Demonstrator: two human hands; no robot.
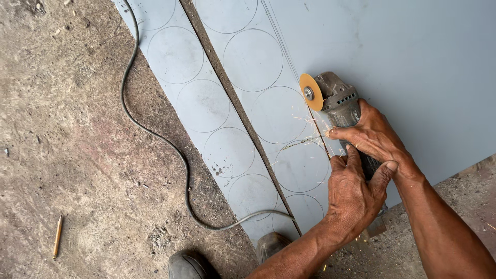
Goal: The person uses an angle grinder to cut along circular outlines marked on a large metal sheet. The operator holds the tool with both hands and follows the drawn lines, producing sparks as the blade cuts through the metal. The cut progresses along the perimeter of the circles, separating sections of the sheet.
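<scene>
Both hands, left hand (354, 194) and right hand (374, 137), clamp angle grinder (338, 106) firmly for control | orange disc (311, 92) cuts steel sheet (413, 62) along line, sparks | power cable (155, 134) trails aside, away from the cut

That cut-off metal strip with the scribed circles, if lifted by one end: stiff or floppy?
The strip looks thin, long and narrow, so it would probably sag and wobble. Its freshly cut edge is likely sharp. Lying flat on the ground, it should slide rather than roll.

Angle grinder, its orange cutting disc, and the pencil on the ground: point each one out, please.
angle grinder (338, 101): head view, on the grey gear housing ahead of the hands.
orange cutting disc (311, 92): head view, on the disc's face near the hub.
pencil (57, 236): head view, mid-shaft, lying on the dirt floor.
</scene>
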